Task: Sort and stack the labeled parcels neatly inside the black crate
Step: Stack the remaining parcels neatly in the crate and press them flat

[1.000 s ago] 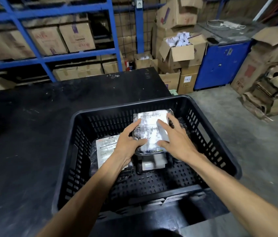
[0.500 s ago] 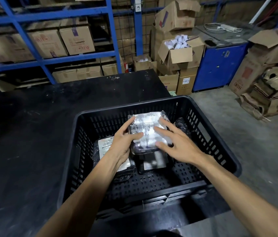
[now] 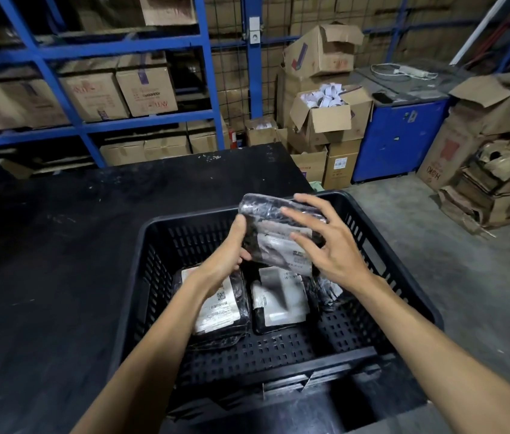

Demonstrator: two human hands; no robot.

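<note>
A: Where are we with the black crate (image 3: 385,261)?

B: Mid-sort, by our reading. We have one wrapped parcel (image 3: 274,233) lifted above the crate floor, tilted, its label facing us. Our left hand (image 3: 227,261) clamps its left edge — thumb on top, the other fingers hidden beneath, so we cannot tell how they lie.

A: And the right?

B: Our right hand (image 3: 328,245) is at the parcel's right side with its fingers (image 3: 297,214) spread wide. The fingertips seem to brush the wrap, but we cannot tell whether they press it or merely steady it.

A: What sits below our fingers?

B: Two labelled parcels flat on the crate floor, side by side: one under our left wrist (image 3: 219,305), one just beneath the lifted parcel (image 3: 278,299). A crumpled wrapped piece (image 3: 328,288) lies under our right palm, against the second.

A: So the next move?

B: Likely laying the held parcel flat — either on top of a lying one or in the bare floor nearer us. That calls for levelling it first, label up, and squaring its edges with the parcel below so the stack doesn't slide.
</note>
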